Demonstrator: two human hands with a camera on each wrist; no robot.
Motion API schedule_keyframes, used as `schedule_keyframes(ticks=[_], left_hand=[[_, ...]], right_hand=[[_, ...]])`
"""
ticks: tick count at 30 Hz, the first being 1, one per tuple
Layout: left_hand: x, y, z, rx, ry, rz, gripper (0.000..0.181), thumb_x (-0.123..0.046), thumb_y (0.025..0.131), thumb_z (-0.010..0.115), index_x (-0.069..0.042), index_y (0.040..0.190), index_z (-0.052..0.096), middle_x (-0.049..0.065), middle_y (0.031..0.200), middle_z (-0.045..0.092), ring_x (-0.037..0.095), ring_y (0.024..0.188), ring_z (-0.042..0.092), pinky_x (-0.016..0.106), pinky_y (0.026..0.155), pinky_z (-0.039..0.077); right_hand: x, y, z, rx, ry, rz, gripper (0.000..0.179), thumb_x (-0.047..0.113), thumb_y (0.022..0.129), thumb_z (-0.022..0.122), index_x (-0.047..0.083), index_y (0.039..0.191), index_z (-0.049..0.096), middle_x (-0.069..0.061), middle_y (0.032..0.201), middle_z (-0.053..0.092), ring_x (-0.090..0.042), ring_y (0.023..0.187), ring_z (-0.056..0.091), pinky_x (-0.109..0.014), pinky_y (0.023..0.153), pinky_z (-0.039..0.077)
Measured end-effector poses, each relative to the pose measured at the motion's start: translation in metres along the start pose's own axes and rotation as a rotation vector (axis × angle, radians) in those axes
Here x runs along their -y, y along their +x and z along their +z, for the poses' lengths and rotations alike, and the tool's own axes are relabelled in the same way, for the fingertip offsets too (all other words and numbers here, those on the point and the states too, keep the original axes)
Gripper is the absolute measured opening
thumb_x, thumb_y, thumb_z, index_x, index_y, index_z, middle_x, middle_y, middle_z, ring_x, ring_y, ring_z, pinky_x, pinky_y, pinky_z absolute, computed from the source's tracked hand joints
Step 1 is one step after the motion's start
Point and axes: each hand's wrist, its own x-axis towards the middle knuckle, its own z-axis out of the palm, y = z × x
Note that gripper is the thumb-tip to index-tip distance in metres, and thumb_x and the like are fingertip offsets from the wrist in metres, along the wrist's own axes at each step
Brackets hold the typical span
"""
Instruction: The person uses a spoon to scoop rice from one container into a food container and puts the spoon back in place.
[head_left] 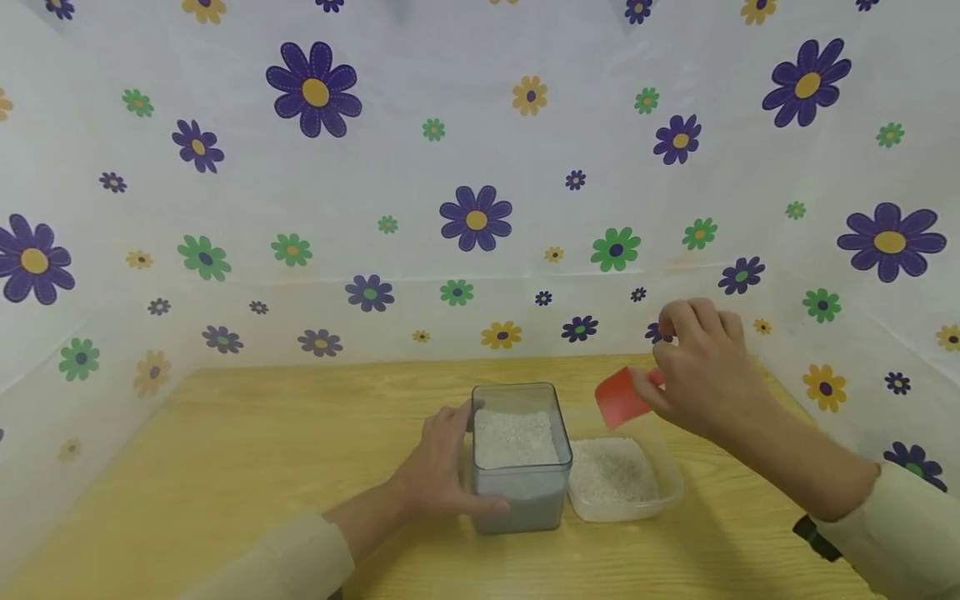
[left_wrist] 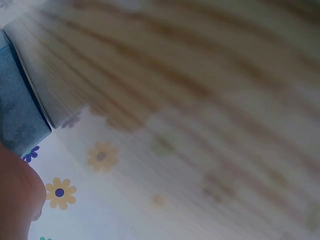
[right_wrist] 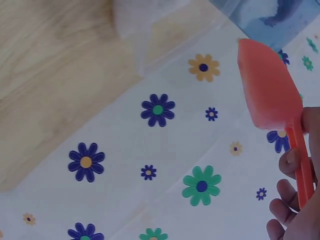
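A tall see-through grey container, partly filled with pale granules, stands upright on the table. My left hand grips its left side, thumb across the front face; the left wrist view catches only a bluish side of the container and part of the hand. Above the tub's far part, my right hand holds a red scoop by its handle. Fingers curl round that handle in the right wrist view, where the scoop shows its outer side; its inside is hidden there.
A low clear plastic tub with whitish granules sits against the container's right side. Beneath them is a wood-grain table. A white flowered sheet encloses the back and both sides.
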Motion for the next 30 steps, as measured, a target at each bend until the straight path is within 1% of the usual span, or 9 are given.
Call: schedule_keyframes(ticks=[3, 5, 9, 12, 14, 19, 23, 27, 30], left_hand=[[-0.001, 0.001, -0.001, 0.009, -0.003, -0.009, 0.121, -0.069, 0.06, 0.082, -0.01, 0.152, 0.032, 0.002, 0.137, 0.051, 0.02, 0.122, 0.042, 0.05, 0.103, 0.038], [-0.002, 0.001, -0.001, 0.014, -0.004, -0.015, 0.121, -0.069, 0.06, 0.082, -0.01, 0.153, 0.031, 0.002, 0.137, 0.051, 0.02, 0.122, 0.041, 0.049, 0.103, 0.039], [-0.002, 0.001, -0.001, 0.011, -0.005, -0.01, 0.12, -0.067, 0.061, 0.083, -0.009, 0.153, 0.032, 0.003, 0.137, 0.051, 0.02, 0.122, 0.041, 0.05, 0.102, 0.038], [-0.002, 0.001, -0.001, 0.004, -0.003, -0.006, 0.119, -0.066, 0.061, 0.083, -0.008, 0.152, 0.032, 0.004, 0.137, 0.051, 0.021, 0.121, 0.041, 0.05, 0.102, 0.039], [-0.002, 0.001, -0.001, 0.0, -0.002, -0.004, 0.118, -0.066, 0.061, 0.083, -0.008, 0.152, 0.033, 0.004, 0.136, 0.051, 0.021, 0.12, 0.041, 0.049, 0.101, 0.04], [-0.001, 0.0, 0.0, -0.009, -0.001, 0.005, 0.116, -0.065, 0.062, 0.083, -0.009, 0.15, 0.035, 0.003, 0.133, 0.052, 0.02, 0.118, 0.042, 0.048, 0.1, 0.041], [0.001, 0.0, 0.001, -0.008, 0.01, 0.004, 0.115, -0.068, 0.061, 0.082, -0.011, 0.15, 0.035, 0.002, 0.132, 0.052, 0.019, 0.118, 0.042, 0.047, 0.099, 0.041], [0.002, 0.001, 0.002, -0.014, 0.023, 0.026, 0.114, -0.069, 0.062, 0.081, -0.011, 0.149, 0.036, -0.001, 0.133, 0.053, 0.016, 0.116, 0.042, 0.044, 0.098, 0.039], [0.003, 0.002, 0.001, -0.016, 0.026, 0.038, 0.114, -0.069, 0.062, 0.08, -0.011, 0.149, 0.036, -0.003, 0.133, 0.053, 0.014, 0.115, 0.042, 0.043, 0.098, 0.038]], right_hand=[[0.003, 0.008, -0.005, -0.066, 0.021, -0.011, 0.039, 0.031, 0.079, 0.063, 0.009, 0.051, 0.047, -0.016, 0.095, 0.054, -0.038, 0.094, 0.046, -0.05, 0.072, 0.036], [0.006, 0.014, -0.009, -0.089, 0.04, -0.009, 0.038, 0.03, 0.079, 0.065, 0.008, 0.052, 0.05, -0.016, 0.096, 0.054, -0.039, 0.096, 0.046, -0.051, 0.074, 0.037], [0.018, 0.023, -0.011, -0.115, 0.093, -0.011, 0.038, 0.03, 0.078, 0.071, 0.007, 0.055, 0.053, -0.016, 0.098, 0.054, -0.038, 0.099, 0.046, -0.051, 0.075, 0.038], [0.03, 0.028, -0.008, -0.115, 0.129, -0.019, 0.039, 0.032, 0.079, 0.072, 0.008, 0.054, 0.053, -0.015, 0.098, 0.053, -0.037, 0.098, 0.047, -0.049, 0.073, 0.039], [0.039, 0.031, -0.004, -0.091, 0.139, -0.026, 0.039, 0.033, 0.08, 0.072, 0.009, 0.054, 0.054, -0.014, 0.098, 0.053, -0.035, 0.098, 0.047, -0.048, 0.074, 0.04], [0.059, 0.033, 0.008, 0.0, 0.125, -0.05, 0.038, 0.038, 0.082, 0.069, 0.011, 0.057, 0.059, -0.011, 0.1, 0.055, -0.032, 0.1, 0.048, -0.047, 0.08, 0.041], [0.072, 0.034, 0.015, 0.046, 0.135, -0.076, 0.039, 0.036, 0.083, 0.066, 0.014, 0.054, 0.053, -0.008, 0.1, 0.054, -0.029, 0.099, 0.046, -0.045, 0.081, 0.04], [0.083, 0.036, 0.021, 0.073, 0.137, -0.109, 0.038, 0.033, 0.08, 0.067, 0.017, 0.051, 0.047, -0.006, 0.1, 0.051, -0.027, 0.097, 0.043, -0.042, 0.079, 0.037], [0.091, 0.037, 0.024, 0.111, 0.138, -0.111, 0.038, 0.033, 0.079, 0.068, 0.017, 0.051, 0.048, -0.004, 0.1, 0.05, -0.025, 0.096, 0.042, -0.04, 0.077, 0.035]])
